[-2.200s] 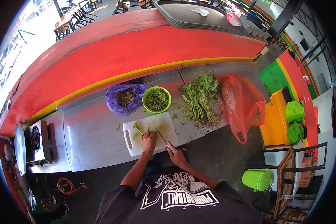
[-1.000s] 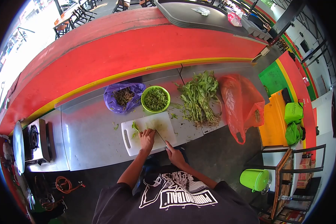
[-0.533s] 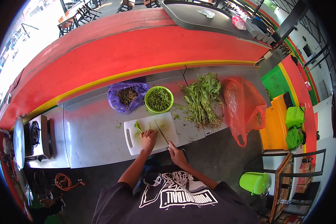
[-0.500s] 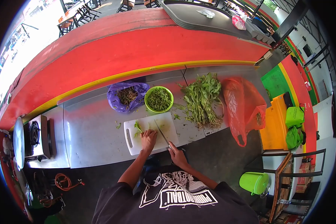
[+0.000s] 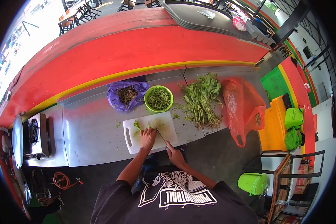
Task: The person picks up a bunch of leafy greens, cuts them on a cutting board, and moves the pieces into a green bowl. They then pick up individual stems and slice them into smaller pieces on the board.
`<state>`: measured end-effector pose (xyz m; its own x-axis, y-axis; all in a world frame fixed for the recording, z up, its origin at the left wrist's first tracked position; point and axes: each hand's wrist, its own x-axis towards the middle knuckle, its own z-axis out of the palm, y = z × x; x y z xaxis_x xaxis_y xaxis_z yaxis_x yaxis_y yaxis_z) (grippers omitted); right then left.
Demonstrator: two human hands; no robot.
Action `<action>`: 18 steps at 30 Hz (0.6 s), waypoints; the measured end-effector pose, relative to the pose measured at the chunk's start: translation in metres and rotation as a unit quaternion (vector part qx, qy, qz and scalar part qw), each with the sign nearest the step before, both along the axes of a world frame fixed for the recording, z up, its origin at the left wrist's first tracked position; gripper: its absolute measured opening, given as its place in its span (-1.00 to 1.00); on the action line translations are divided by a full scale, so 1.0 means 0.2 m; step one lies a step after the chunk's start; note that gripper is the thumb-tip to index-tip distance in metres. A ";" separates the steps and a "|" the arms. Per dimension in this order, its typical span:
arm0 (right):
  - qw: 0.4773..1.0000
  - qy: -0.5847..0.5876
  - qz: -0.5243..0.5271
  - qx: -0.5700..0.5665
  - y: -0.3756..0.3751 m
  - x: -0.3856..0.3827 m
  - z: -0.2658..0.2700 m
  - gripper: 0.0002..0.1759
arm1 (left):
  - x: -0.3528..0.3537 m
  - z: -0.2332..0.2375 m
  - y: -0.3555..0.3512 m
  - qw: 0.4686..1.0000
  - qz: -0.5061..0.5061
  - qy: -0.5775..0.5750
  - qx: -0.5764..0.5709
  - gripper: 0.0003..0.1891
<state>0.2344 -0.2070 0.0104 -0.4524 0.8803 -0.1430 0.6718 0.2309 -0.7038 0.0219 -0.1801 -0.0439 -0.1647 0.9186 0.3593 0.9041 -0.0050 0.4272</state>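
Your right hand was closed around the handle of the long steel knife, with the blade angled across the white plastic cutting board. Your left hand lay on the leafy green stems mid-board, just beside the blade; whether it pinched or only pressed them could not be told. The round green plastic bowl stood just behind the board.
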 end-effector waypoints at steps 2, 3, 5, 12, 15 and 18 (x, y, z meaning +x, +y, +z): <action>1.000 -0.016 0.003 -0.006 0.03 -0.05 -0.03 -0.44 | -0.01 -0.01 0.00 1.000 -0.010 0.009 0.013 -0.84; 1.000 0.003 -0.009 -0.009 0.05 -0.09 -0.04 -0.45 | -0.01 -0.01 0.00 1.000 -0.010 0.009 0.014 -0.84; 0.999 0.023 -0.022 -0.010 0.09 -0.12 -0.06 -0.45 | -0.01 0.00 0.00 1.000 -0.007 0.003 0.002 -0.85; 0.992 0.119 -0.044 0.002 0.07 -0.10 0.00 -0.48 | 0.00 0.07 -0.05 0.995 0.010 -0.081 0.054 -0.79; 0.992 0.107 -0.059 -0.033 0.03 -0.04 0.01 -0.48 | -0.02 0.08 -0.01 0.988 0.115 -0.085 0.054 -0.75; 0.991 0.086 -0.061 -0.079 0.00 0.01 0.04 -0.47 | -0.05 0.06 0.04 0.985 0.167 -0.045 -0.018 -0.75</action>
<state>0.2363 -0.2065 0.0189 -0.3737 0.9027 -0.2132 0.5543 0.0330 -0.8317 0.0121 -0.1715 -0.0324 -0.4891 0.8200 0.2971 0.8111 0.3024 0.5006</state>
